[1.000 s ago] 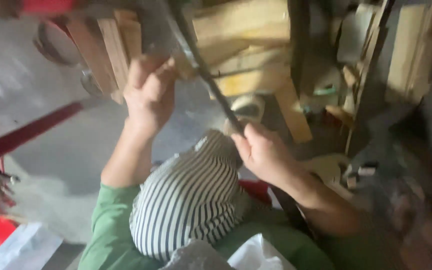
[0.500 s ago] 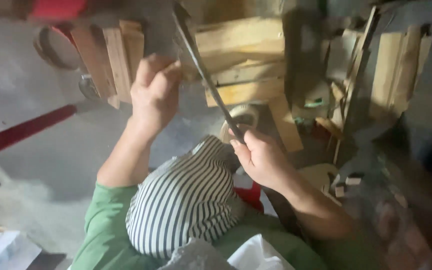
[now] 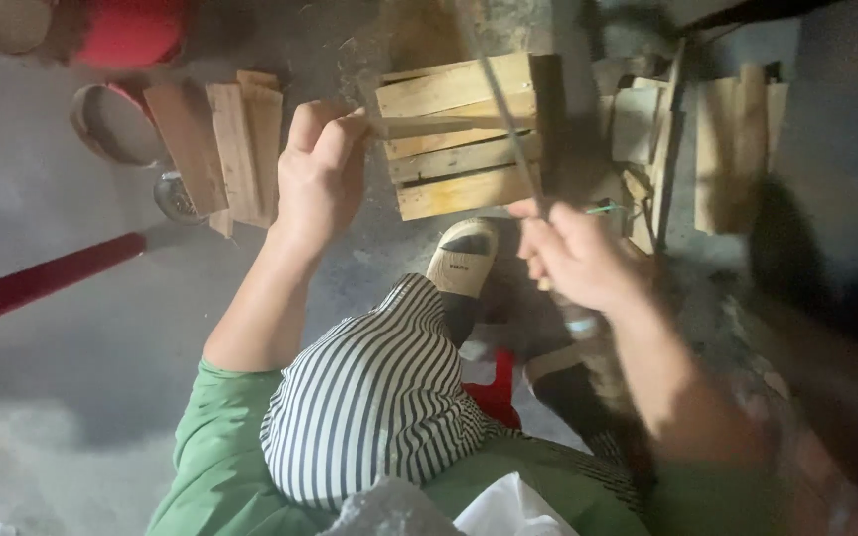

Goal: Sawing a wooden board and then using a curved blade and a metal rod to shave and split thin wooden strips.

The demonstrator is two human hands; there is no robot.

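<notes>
Hands, two: left hand [image 3: 320, 169] grips one wooden stick [image 3: 449, 124], right hand [image 3: 573, 253] one blade [image 3: 503, 109].

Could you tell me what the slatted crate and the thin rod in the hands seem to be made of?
The pale slatted crate looks like raw, unfinished wood: visible grain, rough yellowish boards. The thin dark rod, gripped by the right hand while the left hand touches the crate, seems to be metal, though blur leaves that uncertain.

Left hand [image 3: 318, 171] and right hand [image 3: 573, 253] grip a blade [image 3: 504, 119].
</notes>
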